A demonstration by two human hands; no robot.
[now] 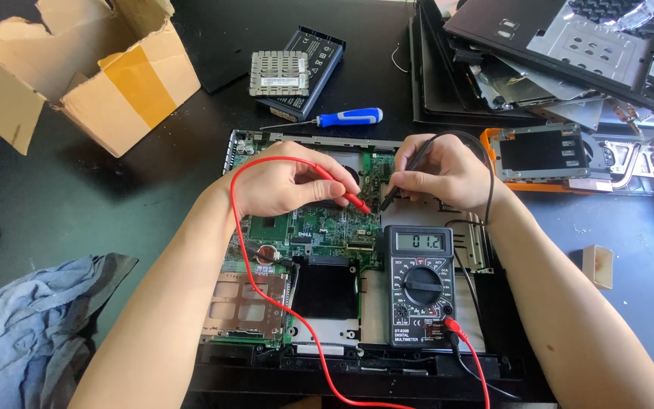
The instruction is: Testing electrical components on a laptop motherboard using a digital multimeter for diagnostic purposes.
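Note:
An opened laptop base with a green circuit board (319, 227) lies in front of me. My left hand (285, 182) grips a red test probe (351, 198), its tip down on the board. My right hand (440, 170) pinches a black test probe (390, 195), tip touching the board close beside the red one. A grey digital multimeter (419, 284) with a round dial rests on the laptop base below my right hand. Its display is lit. Red and black leads (266, 295) run from it to the probes.
A torn cardboard box (85, 68) sits far left. A blue-handled screwdriver (342, 118) and a laptop battery (308, 64) with a small metal heatsink lie behind the board. Stacked laptop parts (562, 60) fill the far right. A blue cloth (24, 326) lies near left.

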